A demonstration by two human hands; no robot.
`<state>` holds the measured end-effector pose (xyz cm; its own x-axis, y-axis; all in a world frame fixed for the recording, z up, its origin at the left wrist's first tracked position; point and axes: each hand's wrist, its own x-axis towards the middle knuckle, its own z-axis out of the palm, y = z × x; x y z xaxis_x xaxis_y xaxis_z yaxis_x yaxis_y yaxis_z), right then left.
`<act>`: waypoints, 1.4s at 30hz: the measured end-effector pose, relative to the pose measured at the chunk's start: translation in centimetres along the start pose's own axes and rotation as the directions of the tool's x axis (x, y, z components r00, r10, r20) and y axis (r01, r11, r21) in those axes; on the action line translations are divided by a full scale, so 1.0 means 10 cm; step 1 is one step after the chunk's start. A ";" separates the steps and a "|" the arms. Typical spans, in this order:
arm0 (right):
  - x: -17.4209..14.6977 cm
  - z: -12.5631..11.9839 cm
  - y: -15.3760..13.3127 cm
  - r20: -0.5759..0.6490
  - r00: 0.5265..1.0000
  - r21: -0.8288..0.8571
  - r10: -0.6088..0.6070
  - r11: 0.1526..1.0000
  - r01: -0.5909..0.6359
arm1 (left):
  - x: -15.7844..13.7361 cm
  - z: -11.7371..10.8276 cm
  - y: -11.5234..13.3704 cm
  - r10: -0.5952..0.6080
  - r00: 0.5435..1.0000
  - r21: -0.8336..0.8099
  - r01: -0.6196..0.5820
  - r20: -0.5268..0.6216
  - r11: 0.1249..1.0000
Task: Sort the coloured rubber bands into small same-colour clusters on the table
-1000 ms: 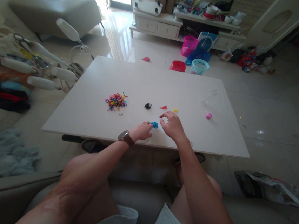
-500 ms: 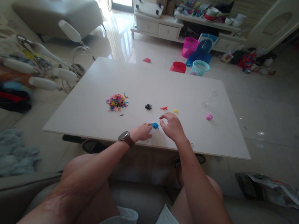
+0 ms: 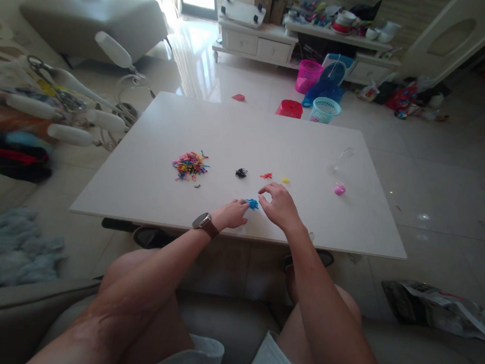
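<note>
On the white table (image 3: 213,125), a small pile of blue bands (image 3: 252,204), which look like little rubber hair ties, lies between my hands. My left hand (image 3: 231,214), below a wrist with a watch (image 3: 201,220), rests with its outstretched fingertips at the pile's left edge. To the pile's right hovers my right hand (image 3: 279,205), thumb and index finger curved with a gap between them. Beyond are small piles of black bands (image 3: 241,173), red bands (image 3: 266,175) and yellow bands (image 3: 285,180). A larger mixed-colour heap of bands (image 3: 190,166) sits to the left, one dark band (image 3: 197,186) beside it.
A pink object (image 3: 339,189) and a clear plastic item (image 3: 346,153) lie on the table's right side. A red stool (image 3: 289,108) and a light-blue basket (image 3: 325,109) stand beyond its far edge. White lamp arms (image 3: 113,49) reach near the left edge.
</note>
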<state>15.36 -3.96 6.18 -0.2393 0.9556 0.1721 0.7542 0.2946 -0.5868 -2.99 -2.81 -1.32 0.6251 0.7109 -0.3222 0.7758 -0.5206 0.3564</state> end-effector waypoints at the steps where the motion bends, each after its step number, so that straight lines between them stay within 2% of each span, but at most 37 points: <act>1: 0.00 0.00 0.00 0.002 1.000 -0.001 -0.001 1.000 0.001 | 0.00 -0.01 0.00 -0.005 1.000 0.003 0.005 0.006 1.000; 9: 0.00 0.00 -0.02 0.023 1.000 -0.007 0.008 1.000 -0.007 | -0.03 -0.09 0.04 -0.036 0.998 -0.012 0.037 0.044 0.999; 35: 0.01 0.05 -0.01 0.088 0.996 -0.044 0.026 0.999 -0.022 | -0.05 -0.12 0.07 -0.016 0.998 0.026 0.015 0.064 1.000; 42: 0.00 0.04 -0.01 0.091 0.996 -0.045 0.022 0.999 -0.018 | -0.04 -0.10 0.07 0.026 0.999 -0.001 -0.026 0.029 1.000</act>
<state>14.99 -3.96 5.93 -0.2774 0.9568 0.0868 0.7849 0.2778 -0.5538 -2.84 -3.00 -0.06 0.6475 0.6829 -0.3381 0.7590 -0.5385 0.3660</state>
